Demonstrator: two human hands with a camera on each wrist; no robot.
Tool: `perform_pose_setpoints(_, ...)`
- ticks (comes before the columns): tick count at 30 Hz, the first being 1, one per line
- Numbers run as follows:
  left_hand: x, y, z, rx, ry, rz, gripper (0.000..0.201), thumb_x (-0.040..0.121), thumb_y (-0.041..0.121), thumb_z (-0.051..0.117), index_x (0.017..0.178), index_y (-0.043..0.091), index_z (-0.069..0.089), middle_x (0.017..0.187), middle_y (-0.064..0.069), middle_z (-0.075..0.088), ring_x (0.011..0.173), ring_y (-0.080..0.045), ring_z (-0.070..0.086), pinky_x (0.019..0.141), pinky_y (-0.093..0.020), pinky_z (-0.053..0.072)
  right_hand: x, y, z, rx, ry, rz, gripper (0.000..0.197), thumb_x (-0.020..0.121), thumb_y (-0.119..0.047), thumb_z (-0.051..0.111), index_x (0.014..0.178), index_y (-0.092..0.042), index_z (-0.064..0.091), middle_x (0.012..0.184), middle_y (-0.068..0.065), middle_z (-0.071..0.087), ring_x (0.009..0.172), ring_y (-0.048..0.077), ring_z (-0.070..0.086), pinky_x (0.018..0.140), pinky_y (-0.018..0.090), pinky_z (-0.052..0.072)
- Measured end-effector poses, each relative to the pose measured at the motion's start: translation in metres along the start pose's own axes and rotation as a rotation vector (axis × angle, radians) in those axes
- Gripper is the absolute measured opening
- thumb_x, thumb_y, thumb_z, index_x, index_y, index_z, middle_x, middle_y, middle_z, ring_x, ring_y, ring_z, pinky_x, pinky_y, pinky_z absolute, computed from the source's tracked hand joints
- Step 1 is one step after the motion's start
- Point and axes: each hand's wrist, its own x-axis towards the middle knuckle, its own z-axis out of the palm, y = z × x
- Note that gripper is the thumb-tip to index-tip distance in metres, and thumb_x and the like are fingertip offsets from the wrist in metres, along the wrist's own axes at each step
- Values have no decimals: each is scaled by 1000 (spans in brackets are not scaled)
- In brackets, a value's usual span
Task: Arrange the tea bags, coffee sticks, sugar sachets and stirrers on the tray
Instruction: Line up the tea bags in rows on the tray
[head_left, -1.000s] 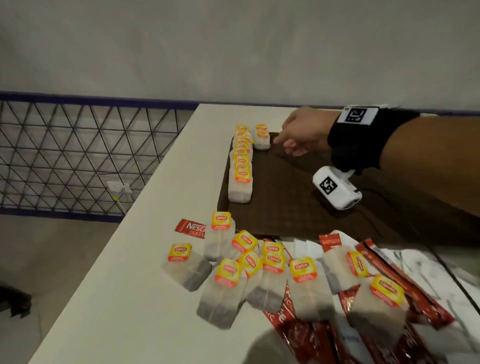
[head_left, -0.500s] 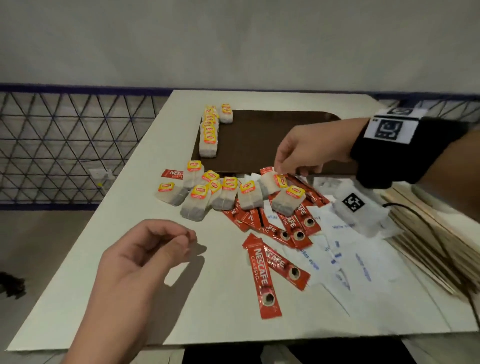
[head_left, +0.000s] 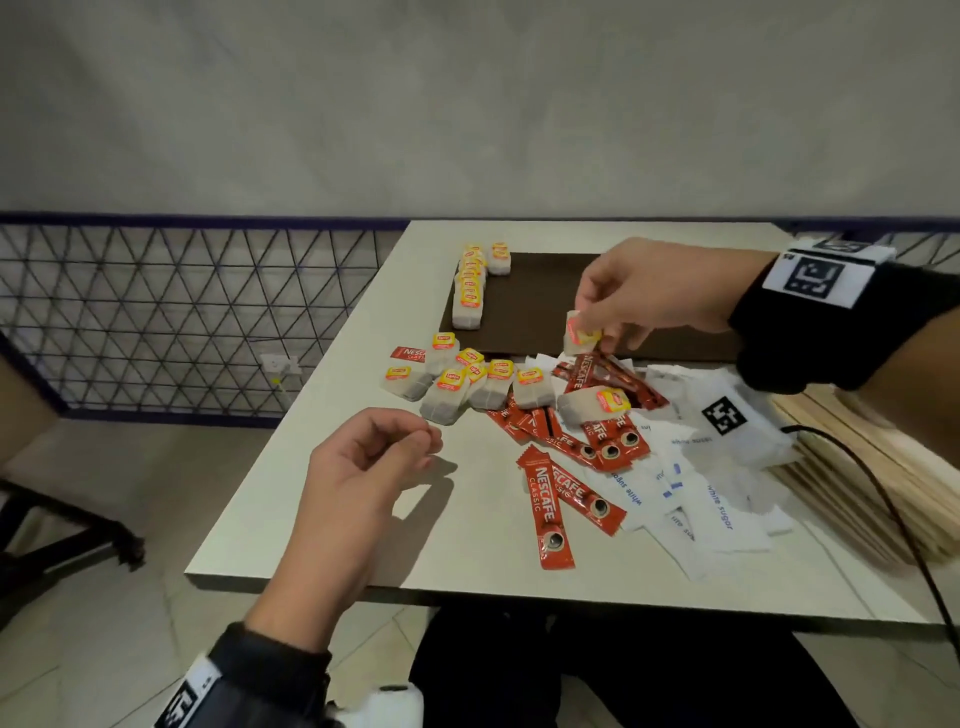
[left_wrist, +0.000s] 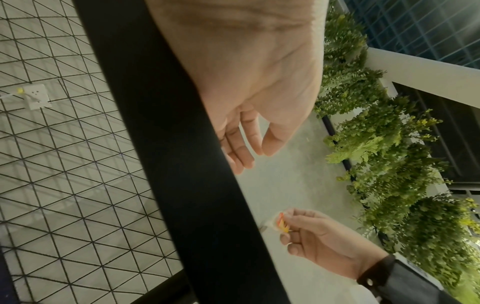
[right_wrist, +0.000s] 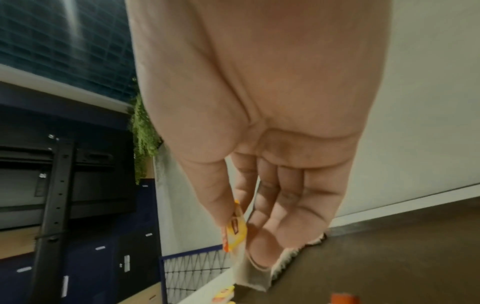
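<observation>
Our left hand (head_left: 358, 467) hovers over the table's (head_left: 291, 519) near-left edge, fingers loosely curled, holding nothing. Two tea-bag rows sit at the tray's (head_left: 530, 306) far-left corner; eight loose tea bags (head_left: 467, 384) lie by its near edge. Our right hand (head_left: 644, 291) pinches one tea bag (head_left: 579, 335) there.

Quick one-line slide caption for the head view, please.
Right hand pinches a yellow-tagged tea bag above the dark brown tray; left hand hovers empty.
</observation>
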Motion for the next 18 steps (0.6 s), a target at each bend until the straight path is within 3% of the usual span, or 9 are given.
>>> perform_pose_setpoints(3, -1, 2, 0, -51, -14, -64, 18, 93, -2, 64, 86, 10, 75, 97, -20, 74, 102, -45, 70, 99, -57, 53, -18, -15, -3, 90, 44, -95, 8, 92, -20, 74, 97, -14, 71, 82, 4, 78, 72, 15, 75, 66, 29, 58)
perform_pose_setpoints(6, -2, 7, 2, -113, -47, -97, 9, 89, 4, 69, 97, 6, 73, 106, -23, 73, 108, -48, 67, 101, -57, 52, -36, -31, 4, 127, -20, -216, 10, 89, -17, 77, 97, -12, 72, 79, 7, 77, 63, 11, 68, 61, 28, 54)
perform_pose_setpoints(9, -4, 7, 2, -155, -94, -83, 32, 85, 20, 65, 110, 2, 67, 111, -22, 72, 108, -46, 67, 93, -46, 57, -50, -48, 21, 138, -210, -310, 11, 88, -19, 78, 96, -12, 73, 82, 10, 77, 66, 14, 68, 61, 26, 52)
perform_pose_setpoints(13, -8, 8, 1, -202, -176, -80, 50, 84, 36, 63, 119, 0, 65, 118, -39, 60, 105, -45, 63, 99, -60, 49, -53, -61, 52, 168, -342, -366, 11, 91, -16, 76, 99, -9, 72, 84, 9, 78, 70, 15, 71, 66, 27, 55)
perform_pose_setpoints(15, -7, 10, 0, -219, -200, -92, 50, 85, 32, 64, 120, -4, 65, 117, -38, 64, 103, -46, 64, 91, -52, 54, -49, -63, 64, 157, -310, -373, 9, 91, -14, 76, 97, -9, 72, 82, 9, 77, 68, 13, 71, 67, 29, 56)
perform_pose_setpoints(18, -4, 10, 0, -183, -186, -131, 26, 87, 10, 73, 109, -4, 71, 101, -28, 71, 90, -44, 66, 76, -42, 61, -46, -63, 74, 145, -244, -327, 8, 92, -15, 76, 96, -9, 72, 78, 7, 76, 65, 10, 70, 63, 25, 54)
